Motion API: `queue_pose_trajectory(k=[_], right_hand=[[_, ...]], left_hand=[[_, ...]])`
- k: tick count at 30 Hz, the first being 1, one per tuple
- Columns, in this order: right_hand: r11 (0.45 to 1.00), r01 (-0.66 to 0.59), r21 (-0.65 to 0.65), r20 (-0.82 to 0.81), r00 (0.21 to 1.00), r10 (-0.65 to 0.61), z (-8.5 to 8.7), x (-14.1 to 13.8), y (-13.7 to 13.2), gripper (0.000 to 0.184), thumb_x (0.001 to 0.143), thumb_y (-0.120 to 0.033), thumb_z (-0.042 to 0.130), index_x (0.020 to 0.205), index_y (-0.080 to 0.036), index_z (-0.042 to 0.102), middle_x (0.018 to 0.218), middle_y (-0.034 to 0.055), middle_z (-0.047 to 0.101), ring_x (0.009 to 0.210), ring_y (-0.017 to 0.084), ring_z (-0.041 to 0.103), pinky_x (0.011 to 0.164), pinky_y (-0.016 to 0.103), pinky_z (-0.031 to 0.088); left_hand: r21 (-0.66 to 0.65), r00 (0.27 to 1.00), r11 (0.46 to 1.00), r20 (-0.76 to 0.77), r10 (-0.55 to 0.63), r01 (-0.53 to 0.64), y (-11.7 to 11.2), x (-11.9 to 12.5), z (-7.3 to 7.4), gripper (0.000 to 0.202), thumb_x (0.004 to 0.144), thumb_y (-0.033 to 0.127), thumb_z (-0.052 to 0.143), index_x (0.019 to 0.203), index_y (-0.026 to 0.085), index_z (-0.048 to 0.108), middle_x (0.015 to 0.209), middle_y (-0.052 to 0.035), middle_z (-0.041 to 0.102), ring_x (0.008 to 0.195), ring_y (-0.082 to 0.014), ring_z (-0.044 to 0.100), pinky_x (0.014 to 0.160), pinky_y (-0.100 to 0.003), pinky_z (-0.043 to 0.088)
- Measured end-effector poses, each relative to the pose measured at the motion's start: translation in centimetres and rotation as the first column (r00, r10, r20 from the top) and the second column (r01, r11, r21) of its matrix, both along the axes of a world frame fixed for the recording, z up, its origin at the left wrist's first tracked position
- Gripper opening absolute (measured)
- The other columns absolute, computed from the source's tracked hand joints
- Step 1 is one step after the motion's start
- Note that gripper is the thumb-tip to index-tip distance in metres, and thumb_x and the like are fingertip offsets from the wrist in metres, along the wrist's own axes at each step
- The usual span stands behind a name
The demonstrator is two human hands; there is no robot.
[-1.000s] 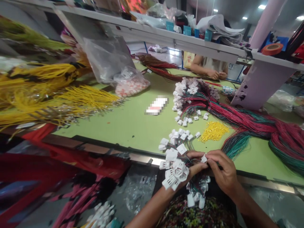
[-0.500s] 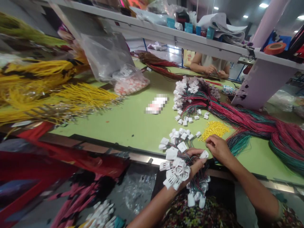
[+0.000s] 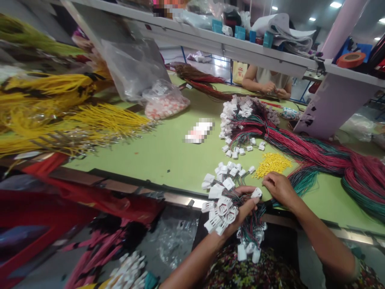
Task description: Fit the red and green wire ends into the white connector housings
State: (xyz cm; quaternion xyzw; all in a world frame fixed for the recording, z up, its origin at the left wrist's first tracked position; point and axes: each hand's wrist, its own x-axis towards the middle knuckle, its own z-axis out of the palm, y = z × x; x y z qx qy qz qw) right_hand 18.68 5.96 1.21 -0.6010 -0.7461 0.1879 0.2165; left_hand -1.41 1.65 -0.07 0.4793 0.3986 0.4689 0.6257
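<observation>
My left hand (image 3: 247,206) is closed around a bunch of thin dark wires. White plastic connectors (image 3: 224,206) on the wire ends fan out to its left, and others hang below it. One white connector (image 3: 256,193) sits between the thumb and fingers. Just to the right, my right hand (image 3: 278,186) has thumb and fingers pinched together, apart from that connector. Anything in the pinch is too small to make out. A heap of small yellow pieces (image 3: 273,163) lies on the green tabletop (image 3: 168,152), right behind my right hand.
A thick bundle of red and green wires (image 3: 306,146) with white connectors crosses the right side. Yellow wires (image 3: 114,124) with metal ends lie left, near a bag of orange-and-white pieces (image 3: 167,105). A shelf (image 3: 192,34) spans above. Across the table, a person (image 3: 267,82) works.
The connector in my left hand has turned slightly, and the bunch has shifted a little. My right hand stays pinched beside the yellow heap, with hardly any movement.
</observation>
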Motion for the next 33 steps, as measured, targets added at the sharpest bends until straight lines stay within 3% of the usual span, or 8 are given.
queue_pose_trajectory(k=[5,11,19,25,28,33], right_hand=[[0.999,-0.032,-0.024,-0.085,0.996,0.03,-0.4,1.5,-0.6,0.019,0.095,-0.019,0.056,0.079,-0.019,0.067,0.064,-0.002,0.064,0.062,0.016,0.059,0.061,0.024,0.043],[0.993,-0.114,0.037,-0.104,0.988,0.117,-0.4,2.1,-0.3,0.016,0.088,-0.008,0.061,0.09,-0.019,0.072,0.089,0.0046,0.071,0.085,0.019,0.067,0.078,0.029,0.05],[0.957,-0.274,0.097,-0.018,0.961,0.277,0.1,1.8,-0.3,0.018,0.091,-0.008,0.064,0.094,-0.022,0.075,0.095,0.006,0.07,0.093,0.022,0.064,0.084,0.033,0.049],[0.953,-0.286,0.105,-0.008,0.958,0.288,-0.5,2.0,0.2,0.015,0.09,-0.008,0.066,0.089,-0.019,0.075,0.09,0.0069,0.07,0.086,0.022,0.066,0.079,0.033,0.05],[0.956,-0.274,0.11,-0.025,0.96,0.278,-0.5,2.1,0.1,0.015,0.089,-0.007,0.068,0.096,-0.018,0.074,0.091,0.0069,0.07,0.085,0.021,0.066,0.077,0.032,0.051],[0.956,-0.268,0.12,-0.058,0.959,0.277,-0.3,2.2,-0.3,0.015,0.09,-0.007,0.066,0.093,-0.02,0.073,0.09,0.005,0.069,0.084,0.02,0.066,0.077,0.031,0.052]], left_hand=[[-0.03,1.0,0.999,-0.004,0.018,-0.018,0.1,-0.2,0.5,0.028,0.083,0.038,0.077,0.103,0.02,0.071,0.071,-0.0023,0.074,0.059,-0.0164,0.066,0.051,-0.028,0.054],[-0.042,1.0,0.999,0.024,-0.006,0.007,0.1,-0.3,0.8,0.025,0.084,0.036,0.076,0.103,0.02,0.071,0.072,-0.0031,0.073,0.06,-0.0162,0.066,0.053,-0.029,0.056],[-0.02,1.0,1.0,0.01,0.004,-0.004,-0.1,-0.3,1.1,0.024,0.085,0.035,0.075,0.103,0.02,0.07,0.073,-0.0021,0.072,0.059,-0.0146,0.064,0.053,-0.028,0.055],[-0.032,1.0,0.999,-0.007,-0.007,0.007,0.3,-0.2,0.2,0.026,0.084,0.038,0.076,0.102,0.021,0.07,0.068,-0.0015,0.07,0.058,-0.0158,0.064,0.051,-0.028,0.053],[-0.047,1.0,0.999,-0.017,0.002,-0.003,0.4,-0.2,-0.2,0.026,0.082,0.039,0.077,0.101,0.023,0.071,0.065,-0.0005,0.069,0.056,-0.0161,0.063,0.049,-0.028,0.051],[-0.035,1.0,0.999,-0.023,0.0,-0.001,0.2,-0.3,0.4,0.026,0.083,0.04,0.076,0.102,0.022,0.071,0.07,-0.0017,0.072,0.058,-0.0162,0.064,0.053,-0.029,0.053]])
